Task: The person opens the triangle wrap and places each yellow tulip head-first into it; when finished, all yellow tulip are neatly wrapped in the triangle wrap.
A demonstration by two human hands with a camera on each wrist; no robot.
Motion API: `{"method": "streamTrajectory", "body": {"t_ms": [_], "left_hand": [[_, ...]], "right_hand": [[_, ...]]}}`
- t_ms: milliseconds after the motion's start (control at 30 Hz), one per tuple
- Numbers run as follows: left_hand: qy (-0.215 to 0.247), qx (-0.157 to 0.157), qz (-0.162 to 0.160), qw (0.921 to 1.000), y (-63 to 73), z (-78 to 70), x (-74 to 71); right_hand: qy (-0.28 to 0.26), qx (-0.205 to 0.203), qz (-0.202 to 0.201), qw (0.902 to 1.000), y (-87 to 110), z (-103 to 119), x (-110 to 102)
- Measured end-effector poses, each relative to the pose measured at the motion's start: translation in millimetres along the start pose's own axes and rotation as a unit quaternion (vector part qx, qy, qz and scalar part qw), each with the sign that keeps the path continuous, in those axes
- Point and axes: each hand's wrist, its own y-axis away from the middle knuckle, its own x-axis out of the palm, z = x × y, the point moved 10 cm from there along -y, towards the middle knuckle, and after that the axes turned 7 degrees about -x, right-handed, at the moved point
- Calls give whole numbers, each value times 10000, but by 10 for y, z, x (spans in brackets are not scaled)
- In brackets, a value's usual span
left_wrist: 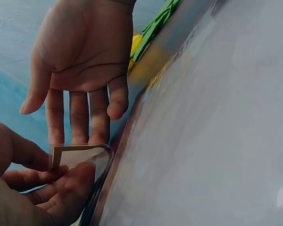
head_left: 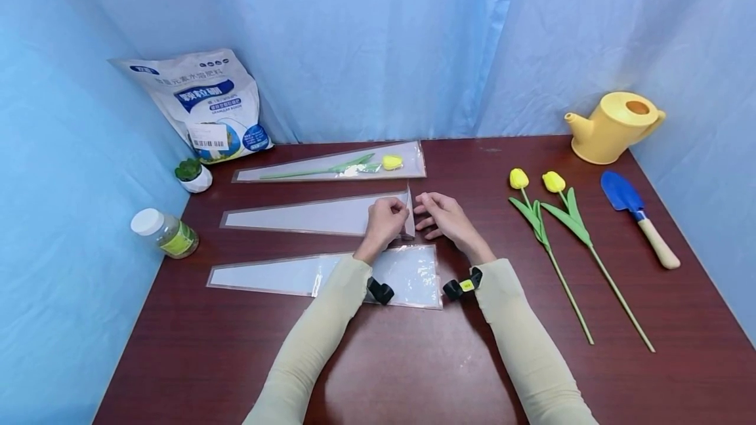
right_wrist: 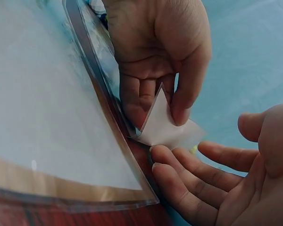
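Note:
My left hand [head_left: 386, 220] pinches the raised wide end of the middle flower sleeve [head_left: 301, 216], a long tapering clear wrap with a pale inner sheet. In the right wrist view this lifted end [right_wrist: 167, 125] folds upward between thumb and fingers. Close by on the right, my right hand [head_left: 447, 216] holds nothing, its fingers loosely extended toward the sleeve's mouth; whether the fingertips touch it, I cannot tell. Behind lies another sleeve [head_left: 413, 157] with a yellow tulip [head_left: 392, 162] inside. A third sleeve [head_left: 254, 277] lies flat in front, partly under my left forearm.
Two loose yellow tulips [head_left: 540, 228] [head_left: 575, 218] lie to the right, beside a blue trowel [head_left: 623, 192]. A yellow watering can [head_left: 611, 126] stands behind. On the left are a fertilizer bag [head_left: 207, 103], a potted succulent [head_left: 195, 177] and a white-capped jar [head_left: 168, 233].

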Motion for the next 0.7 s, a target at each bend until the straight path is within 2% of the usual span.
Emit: {"method": "streamTrajectory", "body": {"t_ms": [267, 533, 700], "left_hand": [[828, -280, 316, 9957, -30, 120, 43], [1307, -329, 481, 9897, -36, 142, 61], [1401, -357, 456, 9884, -34, 155, 65]], "right_hand": [[147, 150, -211, 9996, -51, -50, -23], [1341, 400, -286, 9898, -205, -21, -65], [1694, 437, -260, 9842, -256, 13, -55]]}}
